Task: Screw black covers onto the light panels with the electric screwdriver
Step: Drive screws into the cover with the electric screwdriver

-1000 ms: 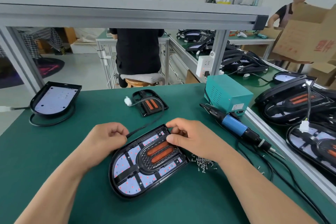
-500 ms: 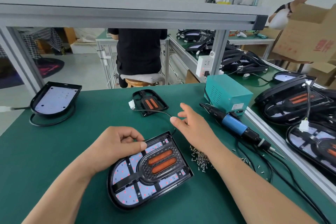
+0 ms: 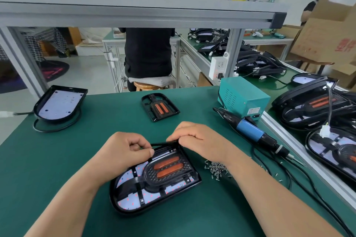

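Head view: looking down on the green surface (image 3: 77, 150), both hands working at the far edge of the light panel.
Light panel (image 3: 133, 201): lying flat just in front of the person, long axis running diagonally, rounded end pointing near-left, square end pointing far-right under the hands.
Black cover (image 3: 167, 171): sitting on the panel, two orange bars facing up and lying along the same diagonal.
Left hand (image 3: 125, 152): clenching, thumb and fingers pinching a thin black cable (image 3: 161, 143) at the panel's far edge.
Right hand (image 3: 198, 140): curling its fingers onto the same cable, just beside the left.
Electric screwdriver (image 3: 250, 131): lying untouched to the right of the hands, blue body in the middle, bit end pointing near-right.
Screws (image 3: 216, 169): lying in a loose pile between the panel and the screwdriver, near the right wrist.
Spare cover (image 3: 159, 107): resting farther back, well apart from the hands.
Second panel (image 3: 59, 103): waiting at the far left.
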### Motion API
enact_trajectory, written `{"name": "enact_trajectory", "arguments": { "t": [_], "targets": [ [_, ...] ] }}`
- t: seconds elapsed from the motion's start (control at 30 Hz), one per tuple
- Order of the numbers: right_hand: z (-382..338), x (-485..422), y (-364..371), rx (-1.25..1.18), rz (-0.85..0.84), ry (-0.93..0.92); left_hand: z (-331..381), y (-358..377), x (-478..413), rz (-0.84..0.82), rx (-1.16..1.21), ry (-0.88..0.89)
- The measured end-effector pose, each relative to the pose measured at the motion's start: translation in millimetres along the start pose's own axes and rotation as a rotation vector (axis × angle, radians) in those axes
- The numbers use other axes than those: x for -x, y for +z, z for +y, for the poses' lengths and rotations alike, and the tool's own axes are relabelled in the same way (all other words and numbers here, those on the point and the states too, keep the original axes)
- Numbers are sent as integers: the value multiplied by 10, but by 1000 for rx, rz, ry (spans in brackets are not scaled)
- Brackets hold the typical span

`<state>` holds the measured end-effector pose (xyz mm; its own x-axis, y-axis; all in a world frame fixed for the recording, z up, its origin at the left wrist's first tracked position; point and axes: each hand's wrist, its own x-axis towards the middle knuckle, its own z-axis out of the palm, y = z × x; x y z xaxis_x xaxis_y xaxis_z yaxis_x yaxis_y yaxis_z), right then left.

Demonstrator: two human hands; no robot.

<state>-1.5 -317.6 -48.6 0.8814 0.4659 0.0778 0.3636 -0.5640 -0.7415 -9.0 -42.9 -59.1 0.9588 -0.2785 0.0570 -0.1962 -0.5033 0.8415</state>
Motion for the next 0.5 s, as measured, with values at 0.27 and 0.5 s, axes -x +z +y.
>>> {"name": "enact_trajectory", "arguments": {
  "t": [0.27,0.5],
  "targets": [
    [-51,5,76,111,-74,14,19,11,13,37,-18,24],
    [-69,21,115,124,-126,-17,90,6,25,31,18,60]
  ]
}}
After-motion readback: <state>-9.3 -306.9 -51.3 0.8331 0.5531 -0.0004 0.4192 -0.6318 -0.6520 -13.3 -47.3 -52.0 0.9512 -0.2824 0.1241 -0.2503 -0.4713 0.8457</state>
